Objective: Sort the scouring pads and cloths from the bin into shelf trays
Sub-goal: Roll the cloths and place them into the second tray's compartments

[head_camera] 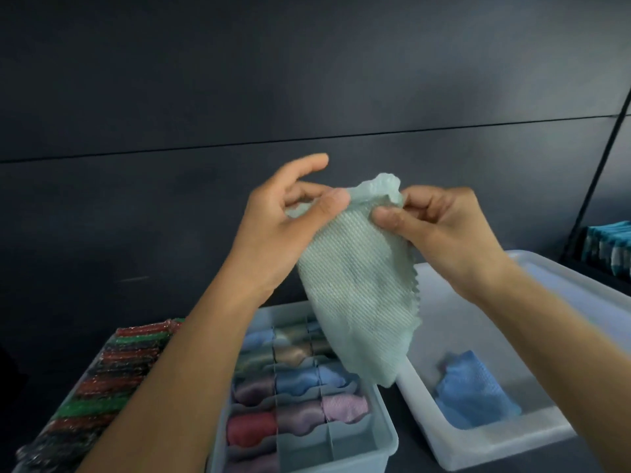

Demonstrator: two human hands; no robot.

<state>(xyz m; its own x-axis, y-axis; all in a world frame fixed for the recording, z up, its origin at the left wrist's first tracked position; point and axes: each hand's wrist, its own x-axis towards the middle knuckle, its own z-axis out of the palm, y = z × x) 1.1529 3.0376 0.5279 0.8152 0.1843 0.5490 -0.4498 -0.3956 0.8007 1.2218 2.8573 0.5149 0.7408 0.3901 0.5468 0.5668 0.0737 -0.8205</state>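
Your forearms [164, 404] rise from the near edge of the shelf [409, 459]. Your left hand [273, 230] pinches one top corner of the green cloth [355, 302] between thumb and fingers, the forefinger lifted free. Your right hand [440, 230] pinches the other corner, fingers curled behind it. The cloth hangs loose and rumpled in the air between them, above the gap between the two containers.

To do this step well, draw the top edge taut, fold or roll the cloth narrow, and keep the zigzag edge tucked in, so it matches the rolled cloths below. It is thin and limp, so it will likely spring open unless you keep hold until it is seated.

Below, the divided tray [386, 438] sits at the near edge; its front compartments look unfilled, probably your target. Scouring pads [112, 370] fill a tray to its left. At the right, the bin [478, 448] holds one blue cloth [474, 394]. A blue folded stack [611, 247] shows at the far right, and a dark back panel [307, 80] closes the shelf behind.
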